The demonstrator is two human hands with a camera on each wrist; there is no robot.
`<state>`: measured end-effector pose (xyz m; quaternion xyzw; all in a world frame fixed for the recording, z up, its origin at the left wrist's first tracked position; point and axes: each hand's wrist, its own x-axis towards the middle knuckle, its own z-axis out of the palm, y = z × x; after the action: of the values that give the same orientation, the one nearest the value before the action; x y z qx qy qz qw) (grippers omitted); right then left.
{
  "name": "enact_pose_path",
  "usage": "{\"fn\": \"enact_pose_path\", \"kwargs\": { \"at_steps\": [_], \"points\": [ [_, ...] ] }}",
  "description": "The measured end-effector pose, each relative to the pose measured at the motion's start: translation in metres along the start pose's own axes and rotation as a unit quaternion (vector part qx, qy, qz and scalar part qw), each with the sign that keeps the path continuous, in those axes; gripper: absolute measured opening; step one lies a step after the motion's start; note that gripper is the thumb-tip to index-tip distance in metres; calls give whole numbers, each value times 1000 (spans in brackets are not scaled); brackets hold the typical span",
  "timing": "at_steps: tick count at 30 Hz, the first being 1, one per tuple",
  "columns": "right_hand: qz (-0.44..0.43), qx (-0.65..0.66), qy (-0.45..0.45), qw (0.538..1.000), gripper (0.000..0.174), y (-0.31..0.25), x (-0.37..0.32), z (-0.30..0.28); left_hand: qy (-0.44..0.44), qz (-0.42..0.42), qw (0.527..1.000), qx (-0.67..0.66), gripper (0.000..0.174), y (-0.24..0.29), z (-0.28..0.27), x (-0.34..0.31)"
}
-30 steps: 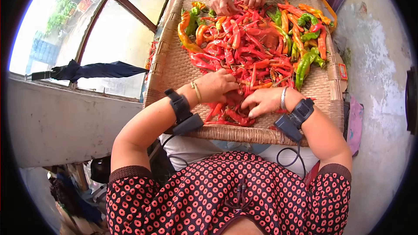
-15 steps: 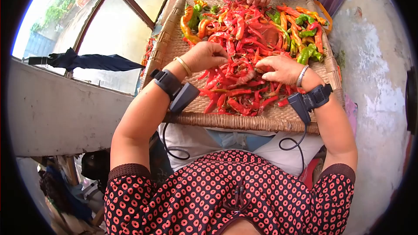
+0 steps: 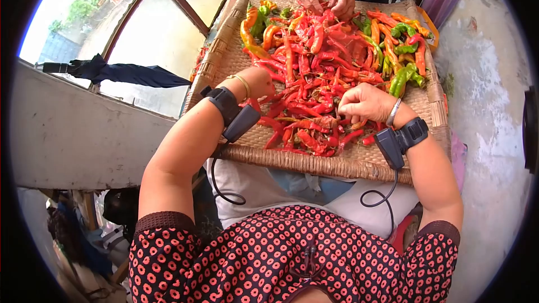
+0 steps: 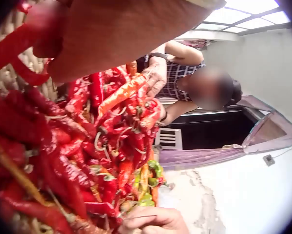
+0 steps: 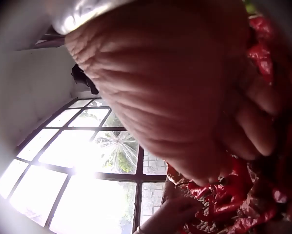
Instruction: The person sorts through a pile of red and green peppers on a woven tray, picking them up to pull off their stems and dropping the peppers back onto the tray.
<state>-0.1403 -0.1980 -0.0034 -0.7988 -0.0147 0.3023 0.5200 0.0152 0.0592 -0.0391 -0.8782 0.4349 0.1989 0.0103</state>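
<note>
A heap of shiny red chili peppers (image 3: 306, 87) covers the middle of a woven tray (image 3: 303, 161). My left hand (image 3: 255, 84) is over the heap's left side. In the left wrist view, its blurred fingers hold a red chili pepper (image 4: 9, 51) above the bare weave. At the heap's right side, my right hand (image 3: 368, 104) has its fingers curled and thumb drawn in close over the chilies. From the left wrist view, a thin dark stem (image 4: 142, 216) shows at its pinched fingertips. The right wrist view shows mostly the palm (image 5: 155, 92).
Across the tray, another person's hands (image 3: 342, 0) work at the heap's far end. Green and orange peppers (image 3: 401, 73) lie along the right, with more at the far left (image 3: 250, 31). A folded dark umbrella (image 3: 135, 74) lies by the window; a wall (image 3: 488, 106) stands right.
Both my hands first reached into the near chilies, then lifted apart. Since then the left has shifted left with a red chili and the right has lowered toward the heap. The other person's hands have come together.
</note>
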Motion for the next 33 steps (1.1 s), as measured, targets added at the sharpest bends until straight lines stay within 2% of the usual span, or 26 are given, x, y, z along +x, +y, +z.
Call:
{"fn": "enact_pose_path", "kwargs": {
  "at_steps": [2,3,5,6,8,9,12,14,18,20,22,24,25,26,32,33],
  "points": [
    [2,27,-35,999,20,4,0,4,-49,9,997,-50,32,-1,8,-1],
    [27,47,-85,995,21,2,0,7,-48,8,998,-50,32,0,13,-2],
    [55,53,-160,984,27,-4,-3,11,-37,-57,995,-69,35,0,16,-2],
    [53,50,-157,985,27,-4,-4,11,-34,-56,996,-67,35,0,15,-4],
    [91,109,-189,972,28,1,-6,9,-104,-89,983,-119,34,0,11,-5],
    [94,109,-184,972,29,1,-8,8,-92,-63,986,-127,28,3,9,-9],
    [84,123,-193,970,29,-7,-15,5,-93,-61,977,-180,26,3,17,-11],
    [96,86,-197,972,31,-17,-18,1,-84,-53,975,-197,24,3,20,-12],
    [64,-85,-272,956,35,-30,-27,24,-60,-11,985,-159,25,1,22,-12],
    [-109,-253,-274,921,39,-27,-29,42,-67,8,987,-147,24,3,22,-13],
    [-92,-348,-159,919,43,-36,-44,62,-51,13,986,-157,25,7,16,-19],
    [-83,-409,-99,904,42,-37,-48,74,-65,-12,981,-181,25,7,13,-20],
    [-82,-417,-89,901,43,-37,-50,78,-53,-8,983,-173,27,1,22,-14],
    [-83,-427,-79,897,43,-39,-52,79,-7,-7,981,-192,29,-2,33,-12],
    [-120,-347,-128,921,42,-31,-46,72,58,22,982,-180,32,3,43,-20],
    [-120,-323,-140,928,42,-32,-45,70,39,5,983,-178,31,3,40,-20]
  ]
}}
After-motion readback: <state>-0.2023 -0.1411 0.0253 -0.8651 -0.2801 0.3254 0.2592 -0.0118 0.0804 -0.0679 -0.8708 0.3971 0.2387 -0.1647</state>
